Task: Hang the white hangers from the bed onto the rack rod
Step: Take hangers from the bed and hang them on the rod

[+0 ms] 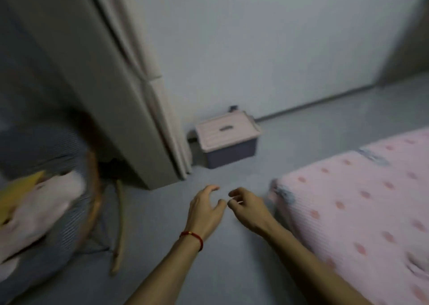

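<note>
**Reaching out over the floor, both hands empty**

Hovering side by side above the grey floor [232,270], the two hands sit close together at the middle of the view. Left hand [205,208] first: fingers loosely curled, thumb angled toward its partner, nothing in its grasp. A red string bracelet [192,237] circles that wrist. Right hand [248,208] now: fingers bent inward in a relaxed hook, and it too carries nothing. The fingertips of the two nearly meet, with a small gap between them. The whole picture is smeared with blur, so fine detail of the fingers is soft.

Moving outward to the right, there's the bed [362,207], its pink cover dotted with darker pink spots, the near corner lying just beside the right hand. No white hangers can be made out on the part of the bed that shows, and the rack rod is out of view.

Straight ahead, past the hands, a small storage box [228,140] with a pale pink lid and a dark base sits on the floor against the white wall [267,49]. Just left of it stands a tall grey-beige cabinet panel [104,96], leaning across the picture. Far left, a round rattan-framed chair [94,200] holds a striped cushion [39,147] and a pink and yellow soft item [34,207].
</note>
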A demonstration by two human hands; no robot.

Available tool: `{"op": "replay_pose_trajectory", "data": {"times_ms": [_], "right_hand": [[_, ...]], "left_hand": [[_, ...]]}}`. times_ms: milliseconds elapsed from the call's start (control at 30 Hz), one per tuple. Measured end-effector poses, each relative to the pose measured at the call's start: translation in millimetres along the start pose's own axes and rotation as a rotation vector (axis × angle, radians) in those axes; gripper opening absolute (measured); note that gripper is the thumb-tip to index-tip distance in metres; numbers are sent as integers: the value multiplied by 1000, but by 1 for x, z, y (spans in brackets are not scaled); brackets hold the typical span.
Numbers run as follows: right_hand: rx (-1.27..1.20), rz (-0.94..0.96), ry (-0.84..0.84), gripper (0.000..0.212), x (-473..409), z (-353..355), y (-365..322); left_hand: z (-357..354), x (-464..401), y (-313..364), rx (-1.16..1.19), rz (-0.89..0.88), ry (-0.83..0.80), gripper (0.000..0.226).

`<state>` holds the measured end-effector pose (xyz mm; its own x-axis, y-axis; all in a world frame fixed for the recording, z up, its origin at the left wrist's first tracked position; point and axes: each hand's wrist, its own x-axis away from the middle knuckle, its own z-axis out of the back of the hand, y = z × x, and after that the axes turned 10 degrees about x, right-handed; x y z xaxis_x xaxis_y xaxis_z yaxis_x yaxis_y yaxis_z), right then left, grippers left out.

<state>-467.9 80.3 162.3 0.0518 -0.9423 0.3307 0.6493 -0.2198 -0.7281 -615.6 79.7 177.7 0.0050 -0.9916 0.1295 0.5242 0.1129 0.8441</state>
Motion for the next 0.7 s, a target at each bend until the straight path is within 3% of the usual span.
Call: {"op": "replay_pose_trajectory", "data": {"times_ms": [133,333,533,700], "right_hand": [[-54,-247,208,45,41,49,97],[-101,-565,418,36,119,111,239],[-152,-835,476,42,174,164,411],[-15,-992,378,39,189,188,550]], "left_hand": [[-101,-5,29,-43,-109,-308,39],[-233,32,81,-78,-152,-674,43],[-373,60,119,-205,-222,-851,43],[-485,77,136,-331,-179,-968,46]]}}
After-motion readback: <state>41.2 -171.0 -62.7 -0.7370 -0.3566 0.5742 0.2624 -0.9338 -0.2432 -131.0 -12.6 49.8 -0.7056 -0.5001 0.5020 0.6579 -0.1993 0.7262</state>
